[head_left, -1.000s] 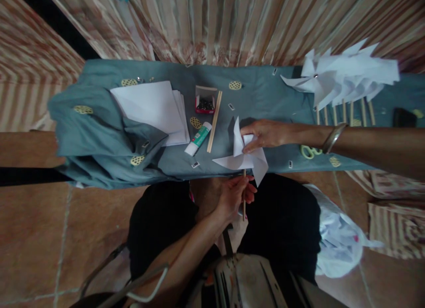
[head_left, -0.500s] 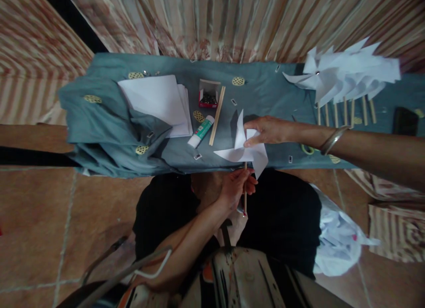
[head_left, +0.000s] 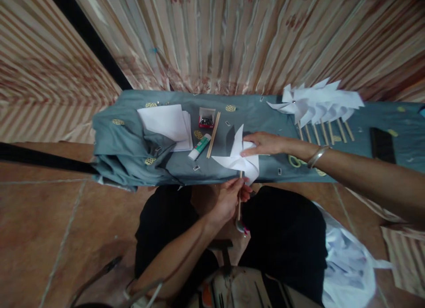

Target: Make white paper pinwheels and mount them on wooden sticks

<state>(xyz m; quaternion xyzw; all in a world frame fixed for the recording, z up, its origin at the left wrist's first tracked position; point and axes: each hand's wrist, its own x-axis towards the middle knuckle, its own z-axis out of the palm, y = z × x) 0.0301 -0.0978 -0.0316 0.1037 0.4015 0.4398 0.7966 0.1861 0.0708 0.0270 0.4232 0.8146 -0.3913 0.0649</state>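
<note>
A white paper pinwheel (head_left: 236, 161) on a thin wooden stick (head_left: 239, 206) is at the table's near edge, above my lap. My left hand (head_left: 229, 196) is closed around the stick just below the paper blades. My right hand (head_left: 262, 144) grips the pinwheel's upper right blade between thumb and fingers; a bangle (head_left: 318, 156) circles that wrist. Left of the pinwheel lie a few loose wooden sticks (head_left: 213, 135) and a green and white glue stick (head_left: 199, 147). Behind them stands an open red box (head_left: 206, 118) holding small dark metal pieces.
A stack of white paper (head_left: 166, 122) lies on the cloth-covered table (head_left: 252, 108) at left. Several finished pinwheels (head_left: 325, 104) overlap at right. Yellow-green scissors (head_left: 295, 161) sit under my right forearm, a dark phone-like object (head_left: 382, 144) farther right. A white plastic bag (head_left: 348, 259) rests on the floor.
The camera view has tilted upward, so the table things appear lower. Both hands keep hold of the pinwheel, its blades turned only slightly.
</note>
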